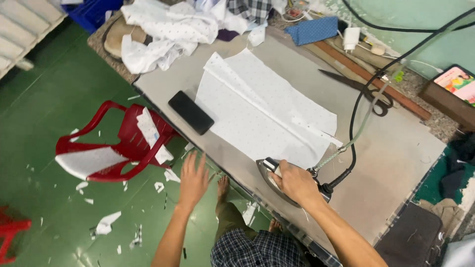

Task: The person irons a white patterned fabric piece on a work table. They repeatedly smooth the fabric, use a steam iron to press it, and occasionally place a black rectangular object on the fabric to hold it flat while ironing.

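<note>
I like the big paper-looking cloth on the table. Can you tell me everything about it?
The white cloth piece looks thin and light, with tiny dots all over. It lies flat on the grey ironing table, spread out in a slanting shape, with a long fold or seam running down its middle. A black phone lies beside its left edge. At its near edge sits the iron, gripped by the person's right hand. The left hand hangs off the table, not touching it.

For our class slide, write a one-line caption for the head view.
Right hand grips an iron at the edge of dotted white fabric on the ironing table; left hand hangs open over the floor.
</note>
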